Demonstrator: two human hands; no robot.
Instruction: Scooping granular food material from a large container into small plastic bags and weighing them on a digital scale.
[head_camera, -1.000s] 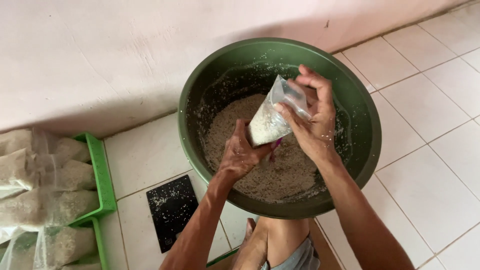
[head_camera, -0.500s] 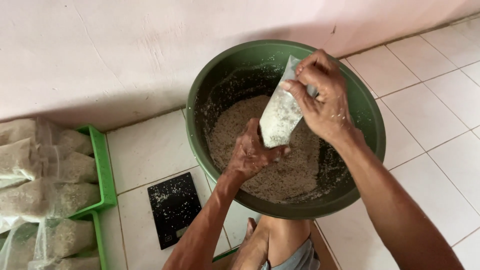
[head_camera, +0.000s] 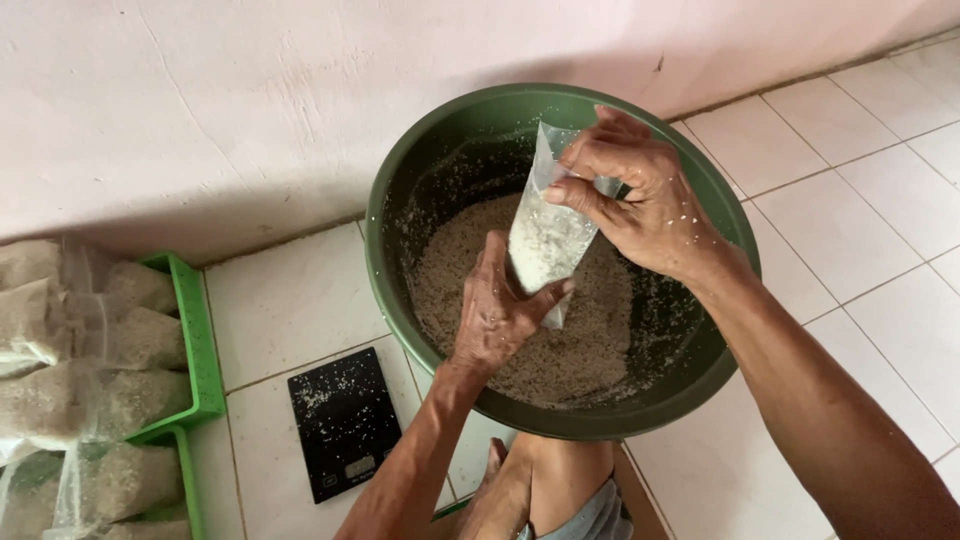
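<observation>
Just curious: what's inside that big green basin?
The green basin holds pale, grainy material. Over it, both hands, left and right, grip a clear plastic bag partly filled with it. The basin's bottom is covered.

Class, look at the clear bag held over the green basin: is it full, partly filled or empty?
Partly filled. Pale grain fills the bag up to near the right hand pinching its top; the left hand supports its bottom.
</observation>
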